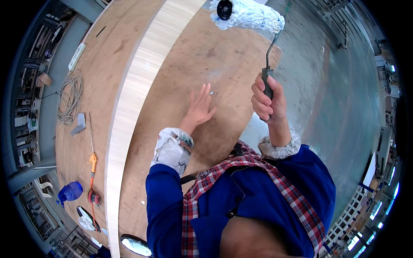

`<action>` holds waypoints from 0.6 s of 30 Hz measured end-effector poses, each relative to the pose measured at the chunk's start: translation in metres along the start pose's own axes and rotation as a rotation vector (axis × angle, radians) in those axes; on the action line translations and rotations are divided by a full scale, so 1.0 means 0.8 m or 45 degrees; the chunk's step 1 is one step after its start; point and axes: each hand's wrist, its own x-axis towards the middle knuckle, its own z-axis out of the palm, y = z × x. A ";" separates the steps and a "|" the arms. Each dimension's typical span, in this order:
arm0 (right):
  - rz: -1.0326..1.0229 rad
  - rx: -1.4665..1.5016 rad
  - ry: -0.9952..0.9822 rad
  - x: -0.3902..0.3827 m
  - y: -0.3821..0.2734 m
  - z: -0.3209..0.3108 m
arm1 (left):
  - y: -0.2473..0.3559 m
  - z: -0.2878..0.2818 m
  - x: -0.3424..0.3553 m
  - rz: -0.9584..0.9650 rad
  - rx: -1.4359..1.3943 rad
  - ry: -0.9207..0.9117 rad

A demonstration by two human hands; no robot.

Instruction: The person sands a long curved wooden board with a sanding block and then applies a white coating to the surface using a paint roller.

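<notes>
My right hand [273, 99] is wrapped round the dark handle of a paint roller [254, 16], held up at the table's right edge. The roller's fluffy sleeve is coated white with bluish streaks, and its black end cap faces left. My left hand [199, 107] is empty, fingers stretched out, over the brown wooden tabletop [172, 94]; whether it touches the surface I cannot tell. Left of it, a long pale wood-grain board [140, 73] runs along the table from the far end to the near left.
Along the table's left side are a white power strip [77, 56], a coiled cable [69, 99], a grey scrap [78, 124], an orange air gun [92, 161] with a long nozzle, and a blue translucent jug [70, 192]. A black-rimmed oval tray [136, 245] lies near me.
</notes>
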 end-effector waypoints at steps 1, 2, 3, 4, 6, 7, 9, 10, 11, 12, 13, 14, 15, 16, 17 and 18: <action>0.005 -0.008 0.010 -0.003 -0.001 0.000 | 0.000 0.009 0.005 0.006 0.013 -0.043; 0.001 -0.008 0.016 -0.005 -0.001 -0.003 | -0.003 0.016 0.005 0.045 -0.016 -0.052; -0.002 -0.009 0.021 -0.007 -0.001 -0.007 | -0.010 0.020 0.003 0.082 -0.045 -0.062; -0.003 -0.010 0.026 -0.009 -0.001 -0.010 | -0.017 0.024 0.001 0.119 -0.076 -0.071; 0.000 -0.020 0.045 -0.010 -0.003 -0.017 | -0.024 0.021 -0.001 0.190 -0.102 -0.076; 0.003 -0.025 0.053 -0.010 -0.003 -0.021 | -0.025 0.021 -0.001 0.223 -0.115 -0.077; 0.003 -0.004 0.073 -0.008 -0.007 -0.025 | -0.029 0.021 0.003 0.251 -0.130 -0.066; 0.005 0.006 0.082 -0.008 -0.008 -0.026 | -0.030 0.021 0.003 0.264 -0.137 -0.060; 0.002 -0.002 0.076 -0.008 -0.009 -0.025 | -0.032 0.022 0.003 0.282 -0.167 -0.049; 0.000 -0.010 0.070 -0.008 -0.010 -0.023 | -0.035 0.023 0.000 0.299 -0.196 -0.037; 0.000 -0.018 0.063 -0.008 -0.010 -0.022 | -0.037 0.024 -0.002 0.314 -0.226 -0.025; 0.004 -0.021 0.062 -0.007 -0.013 -0.023 | -0.038 0.023 -0.001 0.323 -0.224 -0.032; 0.010 -0.023 0.060 -0.005 -0.016 -0.023 | -0.039 0.023 -0.001 0.330 -0.223 -0.038; 0.019 -0.026 0.057 -0.003 -0.019 -0.024 | -0.039 0.023 -0.001 0.335 -0.221 -0.043; 0.022 -0.023 0.053 -0.001 -0.019 -0.022 | -0.038 0.019 -0.002 0.328 -0.222 -0.044; 0.028 -0.021 0.047 0.002 -0.020 -0.020 | -0.037 0.014 -0.005 0.319 -0.223 -0.045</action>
